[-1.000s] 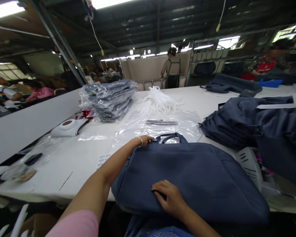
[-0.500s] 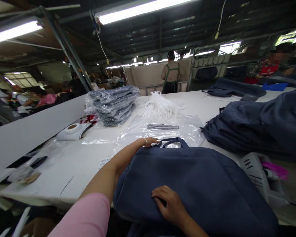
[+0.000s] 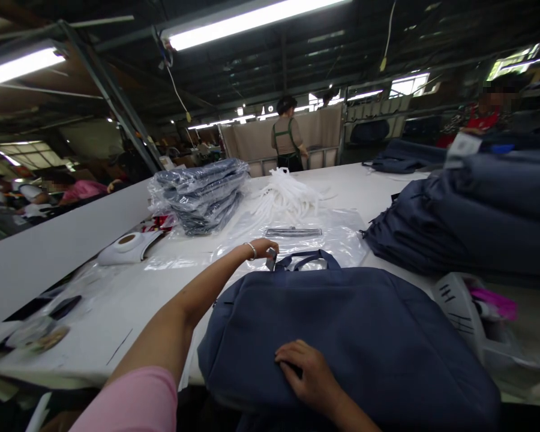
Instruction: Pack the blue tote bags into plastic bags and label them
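Note:
A navy blue fabric bag (image 3: 364, 336) lies across the front of the table, its looped handles (image 3: 319, 258) at the far edge. My left hand (image 3: 263, 247) is closed in a pinch just left of those handles. Between its fingertips is a small flat grey piece (image 3: 271, 260), like a tag; its exact kind is not clear. My right hand (image 3: 310, 373) rests on the bag's near side, fingers loosely bent with a gap by the thumb, and holds nothing. Beyond the handles are clear plastic bags (image 3: 342, 237) spread flat.
Plastic-wrapped navy bags (image 3: 198, 195) are stacked at the back left, beside white straps (image 3: 285, 195). A navy heap of bags (image 3: 468, 222) fills the right side, above a grey bin (image 3: 459, 306). A tape roll (image 3: 126, 240) lies left. A person (image 3: 288, 138) stands beyond the table.
My left hand has lifted slightly and shifted left from the handles' base, and a small grey piece now shows in its fingers. My right hand stays on the bag.

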